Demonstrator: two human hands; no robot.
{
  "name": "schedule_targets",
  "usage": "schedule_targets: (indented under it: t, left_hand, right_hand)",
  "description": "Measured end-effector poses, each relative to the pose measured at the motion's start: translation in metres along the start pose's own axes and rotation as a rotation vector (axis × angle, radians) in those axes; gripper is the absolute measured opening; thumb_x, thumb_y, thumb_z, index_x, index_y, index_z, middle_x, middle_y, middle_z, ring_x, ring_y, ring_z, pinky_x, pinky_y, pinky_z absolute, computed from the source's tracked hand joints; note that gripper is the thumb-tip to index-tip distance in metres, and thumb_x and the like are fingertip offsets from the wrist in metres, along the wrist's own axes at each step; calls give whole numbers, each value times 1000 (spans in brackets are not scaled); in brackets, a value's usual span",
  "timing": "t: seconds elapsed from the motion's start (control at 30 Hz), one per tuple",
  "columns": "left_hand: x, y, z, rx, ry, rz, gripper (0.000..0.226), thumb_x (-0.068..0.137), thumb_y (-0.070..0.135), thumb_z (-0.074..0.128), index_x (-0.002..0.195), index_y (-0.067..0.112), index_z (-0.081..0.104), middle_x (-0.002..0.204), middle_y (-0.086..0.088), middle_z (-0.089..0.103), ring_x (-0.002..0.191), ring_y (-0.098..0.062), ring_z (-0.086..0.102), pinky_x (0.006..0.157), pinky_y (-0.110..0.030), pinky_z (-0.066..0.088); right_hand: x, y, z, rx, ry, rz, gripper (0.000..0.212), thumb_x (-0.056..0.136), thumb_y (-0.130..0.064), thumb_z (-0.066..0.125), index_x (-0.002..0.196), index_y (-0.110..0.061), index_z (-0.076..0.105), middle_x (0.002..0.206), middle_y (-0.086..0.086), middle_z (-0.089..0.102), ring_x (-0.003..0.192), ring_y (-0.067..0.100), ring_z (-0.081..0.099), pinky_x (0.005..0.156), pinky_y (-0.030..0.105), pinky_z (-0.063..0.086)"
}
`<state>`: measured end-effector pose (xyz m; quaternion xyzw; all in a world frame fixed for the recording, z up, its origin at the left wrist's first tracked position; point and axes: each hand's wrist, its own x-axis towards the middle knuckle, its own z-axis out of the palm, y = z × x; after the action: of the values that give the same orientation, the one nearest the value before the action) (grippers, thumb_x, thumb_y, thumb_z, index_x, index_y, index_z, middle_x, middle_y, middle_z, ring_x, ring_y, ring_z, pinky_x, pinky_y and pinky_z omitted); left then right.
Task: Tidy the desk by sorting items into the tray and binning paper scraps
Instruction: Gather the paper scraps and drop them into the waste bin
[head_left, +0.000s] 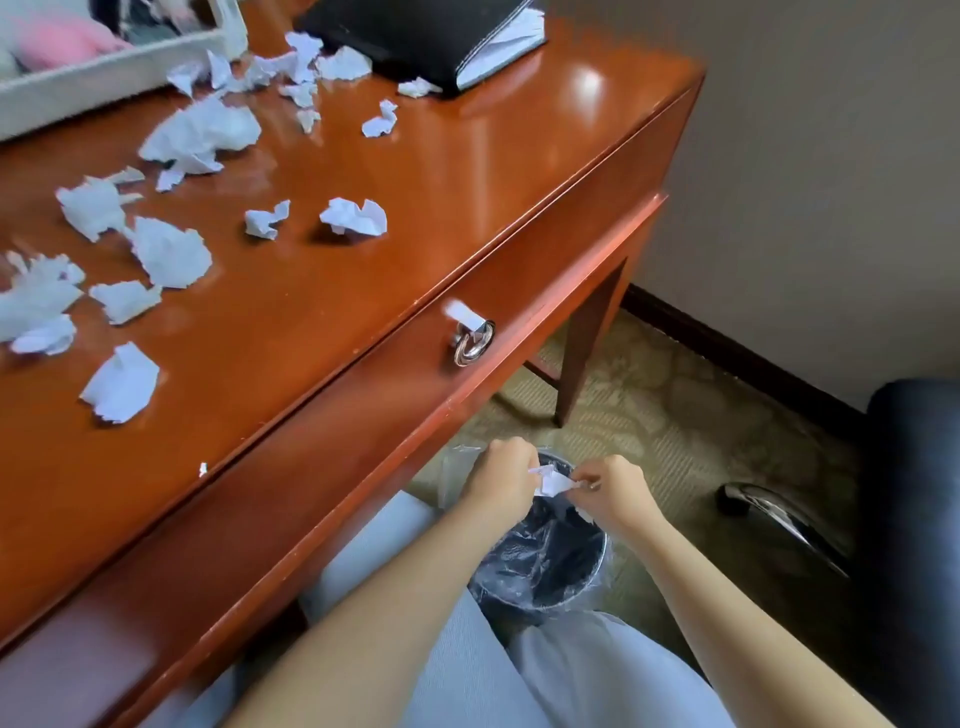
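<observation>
Both hands hover over a round bin (540, 566) lined with clear plastic, on the floor beside the desk. My left hand (501, 480) and my right hand (613, 493) pinch one small white paper scrap (551, 482) between them, directly above the bin's opening. Several crumpled white paper scraps (200, 132) lie spread over the red-brown wooden desk (363, 249). A pale tray (93, 73) sits at the desk's far left corner with a pink item inside.
A black notebook (431, 36) lies at the back of the desk. A drawer with a metal ring pull (470, 343) runs along the desk front. A dark chair (914, 519) stands at right on patterned carpet. My pale-trousered knees are below.
</observation>
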<state>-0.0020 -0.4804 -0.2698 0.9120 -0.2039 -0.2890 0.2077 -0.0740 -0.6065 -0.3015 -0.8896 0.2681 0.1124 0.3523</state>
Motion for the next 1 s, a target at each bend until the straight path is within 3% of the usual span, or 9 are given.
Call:
schedule_targets:
  t: [0.1, 0.17, 0.23, 0.3, 0.37, 0.43, 0.63, 0.83, 1.0]
  left_hand:
    - [12, -10, 22, 15, -35, -60, 14, 89, 4, 51, 80, 7, 61, 85, -17, 60, 77, -33, 56, 64, -34, 40]
    - [17, -18, 32, 24, -64, -103, 14, 89, 5, 49, 80, 8, 58, 93, -20, 63, 82, -35, 58, 65, -36, 40]
    - [23, -24, 38, 8, -109, -120, 12, 92, 9, 49, 85, 6, 59, 98, -20, 65, 92, -37, 61, 72, -40, 47]
    - [28, -28, 43, -43, -175, -122, 18, 96, 14, 47, 104, 8, 61, 98, -16, 64, 92, -33, 60, 81, -41, 49]
    - [28, -30, 45, -95, -274, -128, 27, 99, 17, 41, 121, 11, 55, 107, -15, 62, 90, -29, 57, 83, -40, 48]
    - [26, -31, 45, -89, -353, -133, 35, 100, 21, 38, 133, 14, 47, 121, -15, 60, 100, -29, 58, 84, -37, 46]
    - [0, -24, 25, 23, -372, -38, 44, 100, 26, 41, 143, 15, 39, 145, -13, 41, 123, -31, 50, 96, -36, 42]
    - [-51, -14, -29, 140, -265, 141, 42, 99, 29, 43, 140, 17, 43, 142, -6, 41, 124, -26, 46, 102, -39, 41]
    - [-100, -5, -76, 213, -142, 265, 41, 97, 31, 45, 136, 18, 47, 139, -1, 44, 126, -20, 46, 106, -40, 38]
  right_hand:
    - [9, 11, 18, -4, -62, 78, 11, 75, -5, 62, 76, 4, 68, 74, 21, 62, 70, 31, 48, 60, 28, 34]
    - [13, 17, 27, 5, -88, 137, 13, 76, -5, 59, 78, 5, 67, 74, 22, 60, 69, 21, 43, 61, 28, 33]
    - [16, 21, 34, 8, -116, 175, 18, 78, -5, 55, 84, 8, 65, 80, 26, 61, 71, 23, 46, 62, 30, 37]
    - [17, 20, 38, -10, -154, 184, 25, 83, -6, 54, 101, 8, 63, 97, 25, 65, 89, 34, 60, 76, 37, 48]
    - [15, 16, 37, -39, -214, 171, 42, 89, -12, 58, 128, 2, 52, 124, 18, 61, 115, 31, 57, 96, 37, 45]
    - [12, 13, 34, -59, -253, 151, 55, 90, -17, 59, 141, -8, 39, 133, 12, 57, 120, 27, 56, 99, 34, 43]
    - [1, 6, 11, -127, -150, 81, 34, 89, -19, 53, 124, -19, 57, 121, 9, 64, 105, 30, 62, 90, 39, 52]
    - [-28, -28, -36, -193, -71, -118, 27, 88, -16, 57, 114, -15, 61, 116, 4, 66, 98, 23, 64, 86, 36, 53]
    - [-64, -73, -77, -190, -6, -310, 30, 88, -18, 59, 118, -17, 61, 115, 0, 67, 95, 16, 65, 88, 30, 52]
